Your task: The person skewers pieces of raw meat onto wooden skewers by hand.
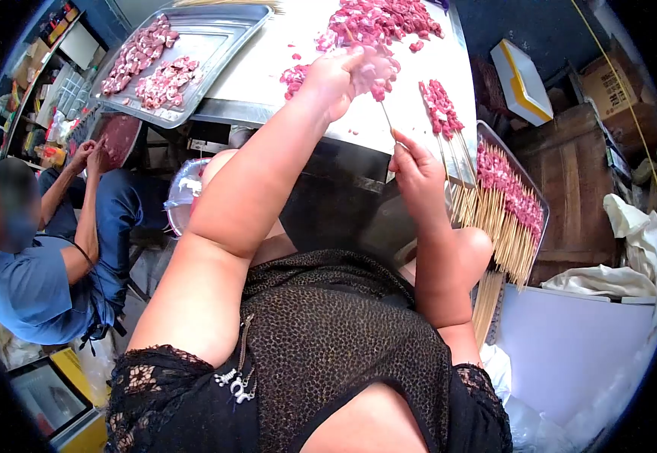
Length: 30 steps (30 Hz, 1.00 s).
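My left hand [334, 81] is over the white table [249, 79], its fingers closed at the meat pieces; blur hides exactly what they pinch. My right hand [417, 167] is at the table's front edge, closed on a thin wooden skewer [386, 115] that points up toward the left hand. Behind them lies a large pile of cut red meat [389, 21]. A small cluster of meat [294, 78] is left of my left hand. Right of the skewer, several finished meat skewers [440, 108] lie side by side on the table.
A metal tray [219, 57] with two meat heaps overhangs the table's left side. Another tray of many meat skewers [511, 198] stands at the right, below table level. A seated co-worker [34, 272] at the left has both hands by a bowl [119, 136]. A white-and-yellow box [522, 81] stands upper right.
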Each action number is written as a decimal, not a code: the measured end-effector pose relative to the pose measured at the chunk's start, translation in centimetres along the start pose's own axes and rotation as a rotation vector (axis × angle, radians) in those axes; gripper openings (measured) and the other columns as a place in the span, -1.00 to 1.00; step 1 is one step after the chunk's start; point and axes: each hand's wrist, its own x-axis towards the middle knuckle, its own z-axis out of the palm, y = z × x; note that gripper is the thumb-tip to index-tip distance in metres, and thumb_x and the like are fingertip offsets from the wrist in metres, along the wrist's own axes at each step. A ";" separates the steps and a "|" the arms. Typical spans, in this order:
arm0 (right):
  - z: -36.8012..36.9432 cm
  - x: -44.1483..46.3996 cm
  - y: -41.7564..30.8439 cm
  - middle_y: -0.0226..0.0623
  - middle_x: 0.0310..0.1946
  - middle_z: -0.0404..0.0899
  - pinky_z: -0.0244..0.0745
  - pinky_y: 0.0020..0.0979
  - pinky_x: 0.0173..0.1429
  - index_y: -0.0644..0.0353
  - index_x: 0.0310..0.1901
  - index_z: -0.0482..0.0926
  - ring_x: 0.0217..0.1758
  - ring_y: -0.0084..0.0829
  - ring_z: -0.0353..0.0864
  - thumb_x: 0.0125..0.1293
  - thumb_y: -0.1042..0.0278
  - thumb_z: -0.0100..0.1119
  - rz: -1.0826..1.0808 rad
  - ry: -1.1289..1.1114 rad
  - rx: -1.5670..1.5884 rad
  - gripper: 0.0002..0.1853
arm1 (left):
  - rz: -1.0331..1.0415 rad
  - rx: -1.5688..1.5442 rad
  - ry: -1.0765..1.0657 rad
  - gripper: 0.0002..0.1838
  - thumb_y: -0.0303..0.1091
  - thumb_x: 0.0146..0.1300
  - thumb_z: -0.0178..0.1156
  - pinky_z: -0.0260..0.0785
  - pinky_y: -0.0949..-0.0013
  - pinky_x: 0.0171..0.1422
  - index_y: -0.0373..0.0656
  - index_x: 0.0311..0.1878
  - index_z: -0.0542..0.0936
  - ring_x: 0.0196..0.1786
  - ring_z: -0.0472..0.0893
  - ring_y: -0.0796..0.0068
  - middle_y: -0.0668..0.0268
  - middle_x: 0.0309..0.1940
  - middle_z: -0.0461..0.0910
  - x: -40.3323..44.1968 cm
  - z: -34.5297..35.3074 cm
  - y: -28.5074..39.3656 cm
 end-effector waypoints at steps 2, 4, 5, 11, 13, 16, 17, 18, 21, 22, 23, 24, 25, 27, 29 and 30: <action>0.0 -0.2 0.7 -0.45 -0.61 0.46 0.31 -0.62 -0.47 0.21 0.01 0.55 -0.61 -0.68 0.37 0.29 0.47 0.02 -0.446 0.102 -0.545 -0.72 | 0.067 -0.127 0.039 -0.67 -0.26 0.44 -0.23 0.49 0.19 -0.08 -0.35 0.00 0.36 -0.26 0.59 0.27 0.10 -0.23 0.57 0.6 -0.5 -0.5; 0.9 -1.0 -0.2 -0.42 -0.60 0.47 0.38 -0.58 -0.36 0.20 0.00 0.56 -0.54 -0.64 0.43 0.26 0.50 0.03 -0.389 0.118 -0.611 -0.72 | 0.041 -0.115 0.016 -0.63 -0.15 0.45 -0.26 0.48 0.25 -0.23 -0.31 -0.03 0.33 -0.44 0.50 0.39 0.25 -0.42 0.48 -0.5 0.7 -0.1; 1.2 -1.1 -0.3 -0.41 -0.60 0.46 0.37 -0.59 -0.37 0.20 0.00 0.56 -0.55 -0.65 0.41 0.26 0.49 0.04 -0.383 0.094 -0.606 -0.72 | 0.028 -0.191 0.032 -0.66 -0.13 0.45 -0.24 0.39 0.34 -0.33 -0.25 -0.10 0.34 -0.51 0.40 0.47 0.35 -0.52 0.34 -0.8 0.9 -0.2; 3.6 -2.0 -1.1 -0.46 -0.61 0.44 0.33 -0.60 -0.41 0.22 0.00 0.56 -0.55 -0.68 0.37 0.28 0.48 0.03 -0.299 0.034 -0.475 -0.73 | -0.006 -0.260 0.049 -0.64 0.01 0.41 -0.21 0.03 0.54 -0.59 -0.13 -0.20 0.33 -0.65 0.07 0.64 0.51 -0.65 0.12 -1.5 1.5 0.2; 3.9 -2.2 -1.2 -0.50 -0.61 0.42 0.30 -0.62 -0.43 0.23 0.01 0.56 -0.56 -0.70 0.34 0.30 0.47 0.03 -0.247 0.028 -0.435 -0.73 | -0.028 -0.231 0.090 -0.61 0.06 0.40 -0.22 -0.12 0.56 -0.63 -0.10 -0.23 0.32 -0.65 0.00 0.65 0.51 -0.66 0.05 -1.6 1.6 0.2; 3.5 -2.0 -0.6 -0.54 -0.60 0.41 0.23 -0.66 -0.48 0.23 0.03 0.55 -0.59 -0.74 0.29 0.30 0.46 0.03 -0.231 0.036 -0.310 -0.72 | -0.097 -0.419 -0.395 -0.54 0.12 0.38 -0.25 0.20 0.51 -0.53 -0.12 -0.12 0.34 -0.60 0.30 0.57 0.43 -0.59 0.33 -0.8 -0.6 0.3; 3.2 -2.0 -0.6 -0.55 -0.60 0.41 0.19 -0.68 -0.50 0.24 0.03 0.54 -0.60 -0.76 0.27 0.31 0.46 0.03 -0.187 0.067 -0.197 -0.72 | -0.098 -0.420 -0.402 -0.54 0.12 0.38 -0.25 0.20 0.51 -0.53 -0.12 -0.12 0.34 -0.60 0.30 0.57 0.43 -0.59 0.33 -0.4 -0.6 -0.1; 2.7 -1.9 -0.7 -0.57 -0.60 0.40 0.15 -0.70 -0.52 0.25 0.04 0.54 -0.61 -0.78 0.24 0.31 0.46 0.03 -0.142 0.096 -0.084 -0.72 | -0.078 -0.354 -0.246 -0.43 0.20 0.34 -0.31 0.30 0.46 -0.39 -0.16 -0.07 0.38 -0.50 0.40 0.53 0.35 -0.49 0.44 -1.1 0.6 0.5; 2.1 -2.5 -1.3 -0.57 -0.59 0.41 0.11 -0.72 -0.55 0.26 0.04 0.53 -0.62 -0.79 0.22 0.31 0.44 0.03 -0.119 0.114 -0.092 -0.71 | -0.068 -0.201 -0.125 -0.31 0.26 0.32 -0.34 0.40 0.32 -0.12 -0.23 -0.02 0.44 -0.26 0.53 0.40 0.20 -0.25 0.56 -0.6 0.2 0.9; 2.0 -2.7 -1.5 -0.57 -0.59 0.41 0.12 -0.72 -0.55 0.26 0.04 0.53 -0.62 -0.79 0.23 0.31 0.44 0.04 -0.094 0.123 -0.084 -0.71 | -0.078 -0.113 -0.155 -0.31 0.24 0.33 -0.32 0.40 0.24 0.01 -0.25 -0.01 0.46 -0.11 0.56 0.31 0.11 -0.13 0.57 -0.4 -0.3 0.8; 1.7 -2.9 -1.3 -0.57 -0.59 0.41 0.12 -0.72 -0.55 0.26 0.04 0.53 -0.62 -0.79 0.23 0.31 0.44 0.04 -0.092 0.125 -0.085 -0.71 | -0.056 -0.054 -0.099 -0.44 0.08 0.38 -0.19 0.42 0.25 -0.02 -0.29 -0.03 0.47 -0.11 0.58 0.28 0.11 -0.19 0.58 0.0 -0.3 0.3; 1.5 -2.9 -0.9 -0.57 -0.58 0.42 0.12 -0.72 -0.55 0.27 0.04 0.53 -0.62 -0.79 0.23 0.31 0.44 0.04 -0.096 0.124 -0.103 -0.72 | -0.057 -0.053 -0.101 -0.44 0.08 0.38 -0.19 0.42 0.25 -0.02 -0.29 -0.03 0.47 -0.11 0.58 0.28 0.11 -0.19 0.58 0.2 -0.4 0.0; 1.4 -2.9 -0.7 -0.56 -0.58 0.43 0.12 -0.72 -0.56 0.27 0.03 0.53 -0.62 -0.80 0.23 0.31 0.44 0.04 -0.099 0.122 -0.120 -0.72 | -0.043 -0.026 -0.118 -0.52 -0.01 0.39 -0.15 0.43 0.26 -0.03 -0.30 -0.04 0.47 -0.13 0.59 0.28 0.11 -0.21 0.58 0.3 -0.5 -0.3; 1.4 -3.3 -0.5 -0.56 -0.58 0.43 0.13 -0.72 -0.55 0.27 0.03 0.53 -0.61 -0.80 0.25 0.31 0.45 0.04 -0.088 0.124 -0.126 -0.72 | -0.038 0.004 -0.133 -0.60 -0.11 0.40 -0.10 0.44 0.27 -0.04 -0.30 -0.05 0.47 -0.15 0.59 0.28 0.11 -0.23 0.58 0.3 -0.5 -0.8; 1.2 -3.7 -0.6 -0.55 -0.58 0.44 0.14 -0.73 -0.54 0.27 0.04 0.53 -0.60 -0.80 0.26 0.31 0.45 0.04 -0.077 0.128 -0.131 -0.72 | -0.024 -0.042 -0.077 -0.68 -0.23 0.39 -0.09 0.46 0.27 -0.05 -0.32 -0.08 0.48 -0.13 0.60 0.26 0.12 -0.28 0.58 0.3 0.1 -1.2; 1.0 -3.9 -0.9 -0.55 -0.58 0.44 0.15 -0.73 -0.52 0.28 0.04 0.53 -0.59 -0.79 0.27 0.31 0.45 0.04 -0.026 0.095 -0.082 -0.72 | -0.029 -0.038 -0.079 -0.68 -0.23 0.39 -0.09 0.46 0.27 -0.05 -0.32 -0.08 0.48 -0.13 0.60 0.26 0.12 -0.28 0.58 0.2 0.5 -1.2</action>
